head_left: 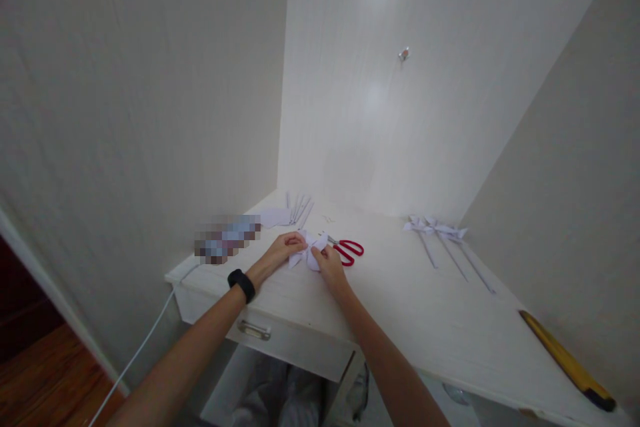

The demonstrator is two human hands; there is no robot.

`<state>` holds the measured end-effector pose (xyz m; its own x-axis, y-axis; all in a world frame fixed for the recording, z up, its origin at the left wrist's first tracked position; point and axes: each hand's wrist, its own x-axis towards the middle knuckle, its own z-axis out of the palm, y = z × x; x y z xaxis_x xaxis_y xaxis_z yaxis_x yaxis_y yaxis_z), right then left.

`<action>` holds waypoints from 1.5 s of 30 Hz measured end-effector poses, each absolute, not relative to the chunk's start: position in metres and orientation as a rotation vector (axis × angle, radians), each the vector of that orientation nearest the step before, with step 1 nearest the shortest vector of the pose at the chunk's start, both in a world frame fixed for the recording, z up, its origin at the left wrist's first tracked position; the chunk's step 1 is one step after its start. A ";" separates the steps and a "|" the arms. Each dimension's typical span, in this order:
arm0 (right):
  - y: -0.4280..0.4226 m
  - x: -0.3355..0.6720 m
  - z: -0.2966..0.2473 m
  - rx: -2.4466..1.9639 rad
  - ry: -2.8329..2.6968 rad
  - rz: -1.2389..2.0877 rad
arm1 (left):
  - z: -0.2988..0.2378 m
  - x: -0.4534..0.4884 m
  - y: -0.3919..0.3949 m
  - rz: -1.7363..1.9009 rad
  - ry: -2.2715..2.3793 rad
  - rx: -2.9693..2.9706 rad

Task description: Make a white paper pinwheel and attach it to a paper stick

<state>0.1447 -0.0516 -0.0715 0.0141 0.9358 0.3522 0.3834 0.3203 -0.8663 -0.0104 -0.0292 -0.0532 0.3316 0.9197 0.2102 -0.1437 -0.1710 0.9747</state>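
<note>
A white paper pinwheel head [311, 255] is held between my two hands, just above the desk. My left hand [291, 244] pinches its left side, fingers closed on the paper. On the right side, my right hand [327, 261] grips another fold between thumb and fingers. Scissors with red handles [353, 248] lie just beyond my right hand, their blades partly hidden behind the paper. Several thin white paper sticks [301, 208] and some flat white paper [275, 216] lie behind my left hand. A black band is around my left wrist.
Finished-looking paper pinwheels on sticks [443, 237] lie at the right of the white desk [400, 307]. A yellow cutter knife [565, 360] rests along the right edge. A blurred-out object [227, 239] with a white cable [145, 340] sits at the left. Walls enclose the desk.
</note>
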 end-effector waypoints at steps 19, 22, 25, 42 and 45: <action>-0.054 0.147 -0.063 -1.193 -1.411 0.768 | -0.059 -0.002 -0.023 1.166 0.729 1.478; -0.056 0.146 -0.061 -1.184 -1.403 0.792 | -0.061 0.000 -0.021 1.205 0.749 1.465; -0.057 0.146 -0.062 -1.163 -1.388 0.833 | -0.062 0.003 -0.018 1.217 0.766 1.453; -0.012 0.184 -0.014 -1.044 -1.335 0.689 | 0.007 0.044 0.032 1.275 0.645 1.538; -0.015 0.184 -0.011 -1.028 -1.336 0.688 | 0.008 0.049 0.030 1.253 0.627 1.525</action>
